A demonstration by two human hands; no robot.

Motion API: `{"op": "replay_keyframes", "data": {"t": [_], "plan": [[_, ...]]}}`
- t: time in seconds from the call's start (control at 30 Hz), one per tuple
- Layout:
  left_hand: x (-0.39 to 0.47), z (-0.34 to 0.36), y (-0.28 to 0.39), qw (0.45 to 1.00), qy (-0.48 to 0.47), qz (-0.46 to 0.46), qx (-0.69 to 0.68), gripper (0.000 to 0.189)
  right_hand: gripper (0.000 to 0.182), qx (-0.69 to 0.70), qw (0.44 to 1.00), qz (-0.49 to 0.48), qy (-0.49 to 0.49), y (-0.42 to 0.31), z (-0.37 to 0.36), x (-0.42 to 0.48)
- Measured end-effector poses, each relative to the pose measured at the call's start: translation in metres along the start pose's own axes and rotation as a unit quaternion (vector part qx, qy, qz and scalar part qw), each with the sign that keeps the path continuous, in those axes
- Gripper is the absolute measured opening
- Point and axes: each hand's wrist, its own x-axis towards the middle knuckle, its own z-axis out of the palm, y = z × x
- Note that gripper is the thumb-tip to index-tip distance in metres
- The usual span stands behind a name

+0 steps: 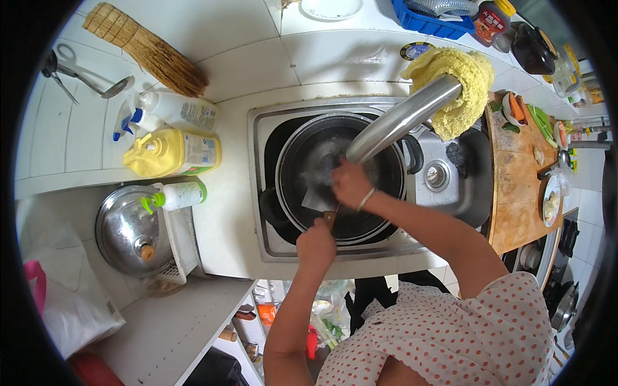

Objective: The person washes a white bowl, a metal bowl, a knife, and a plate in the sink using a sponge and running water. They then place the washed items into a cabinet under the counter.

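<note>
My left hand (316, 243) grips the wooden handle (330, 218) of a kitchen knife, likely a cleaver. Its broad blade (315, 199) reaches over a large dark pot (309, 144) standing in the left sink basin. Right beside the blade, under the mouth of a thick steel faucet (405, 120), is my right hand (352, 183). Its fingers are curled and blurred, and whether they hold anything is hidden. A yellow towel (463, 91) wraps the faucet's upper end. Water with a cloudy patch shows inside the pot.
To the right, a wooden cutting board (514, 193) holds vegetables and a plate (551, 200). A dark scrubber (456, 157) lies in the right basin (475, 202). Left of the sink stand a yellow jug (174, 152), a pump bottle (183, 195) and a metal lid (130, 231).
</note>
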Motion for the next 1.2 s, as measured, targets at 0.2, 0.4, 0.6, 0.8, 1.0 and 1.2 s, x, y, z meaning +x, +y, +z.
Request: {"op": "replay_keyframes", "data": {"t": [0.2,0.4,0.6,0.8,1.0,1.2], "plan": [[-0.004,-0.006,0.006,1.000,0.008,0.002,0.006,0.022,0.037,0.141,0.989,-0.024,0.048,0.005,0.021,0.010],[-0.006,-0.003,0.001,1.000,0.011,-0.002,0.013,0.024,0.043,0.066,0.964,-0.211,0.148,-0.027,0.044,-0.009],[-0.012,-0.014,0.021,0.999,-0.010,0.005,-0.043,0.025,0.026,0.066,0.996,0.047,0.023,0.128,0.063,0.051],[-0.009,0.005,-0.013,0.779,-0.089,-0.135,-0.605,0.023,0.026,0.333,0.904,0.210,0.165,0.081,0.023,0.030],[-0.006,0.012,-0.024,0.519,-0.198,-0.194,-0.809,0.018,0.031,0.304,0.934,0.088,0.165,0.018,0.000,-0.021],[-0.025,0.009,-0.009,0.526,-0.217,-0.151,-0.809,0.017,0.040,0.231,0.966,-0.099,0.062,-0.030,0.015,-0.035]]}}
